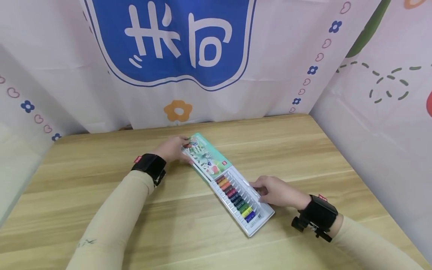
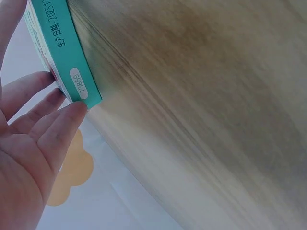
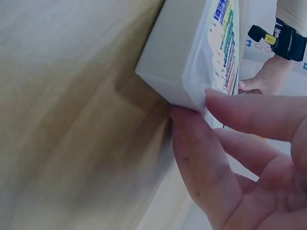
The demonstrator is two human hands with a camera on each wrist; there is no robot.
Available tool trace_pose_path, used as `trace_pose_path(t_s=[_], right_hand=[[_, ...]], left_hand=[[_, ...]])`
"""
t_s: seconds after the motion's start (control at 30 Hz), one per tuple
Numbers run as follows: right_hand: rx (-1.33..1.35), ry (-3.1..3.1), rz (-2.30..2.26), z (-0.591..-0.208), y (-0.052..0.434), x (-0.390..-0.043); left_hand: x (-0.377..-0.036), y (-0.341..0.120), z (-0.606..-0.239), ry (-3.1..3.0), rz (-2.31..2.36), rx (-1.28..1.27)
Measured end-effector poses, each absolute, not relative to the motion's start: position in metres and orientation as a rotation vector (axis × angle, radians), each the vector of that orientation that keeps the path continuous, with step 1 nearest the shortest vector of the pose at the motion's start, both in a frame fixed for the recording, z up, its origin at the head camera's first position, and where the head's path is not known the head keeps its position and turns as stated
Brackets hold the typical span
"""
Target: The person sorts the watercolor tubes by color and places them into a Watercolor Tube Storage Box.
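A white plastic tray [image 1: 267, 214] projects from one end of a green printed cardboard sleeve [image 1: 204, 154], lying diagonally on the table. Small colour tubes [image 1: 236, 198], probably paint, sit side by side in its slots, from browns and reds to green, yellow and blue. At the sleeve's far end, my left hand [image 1: 173, 149] grips the box; the left wrist view has its fingers and thumb on either side of the green edge [image 2: 72, 57]. My right hand [image 1: 278, 191] pinches the tray's long right rim, and the right wrist view shows thumb and fingers on the white wall [image 3: 165, 52].
The wooden table [image 1: 189, 236] extends around the box. Behind it hangs a white cloth [image 1: 263, 90] with a blue emblem and an orange flower [image 1: 168, 111]. A pale printed panel [image 1: 378, 131] borders the right side. Black camera bands [image 1: 320, 213] sit on both wrists.
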State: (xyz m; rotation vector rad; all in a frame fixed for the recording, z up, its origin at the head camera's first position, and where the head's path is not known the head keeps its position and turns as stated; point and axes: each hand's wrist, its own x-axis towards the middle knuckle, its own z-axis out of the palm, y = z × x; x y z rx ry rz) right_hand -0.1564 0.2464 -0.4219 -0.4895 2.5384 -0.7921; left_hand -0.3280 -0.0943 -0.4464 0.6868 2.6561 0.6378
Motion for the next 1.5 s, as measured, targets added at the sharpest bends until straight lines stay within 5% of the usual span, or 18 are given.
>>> trace_pose_path(t_s=[0.4, 0.9, 1.5], right_hand=[[-0.453, 2.537, -0.756, -0.420, 0.245, -0.175], [-0.504, 2.581, -0.879, -0.430, 0.268, -0.132], [-0.477, 2.654, -0.637, -0.425, 0.250, -0.166]], left_hand=[[-0.333, -0.091, -0.451, 2.629, 0.774, 0.623], [-0.335, -0.090, -0.440, 2.509, 0.812, 0.463], [-0.341, -0.094, -0.449, 2.529, 0.744, 0.529]])
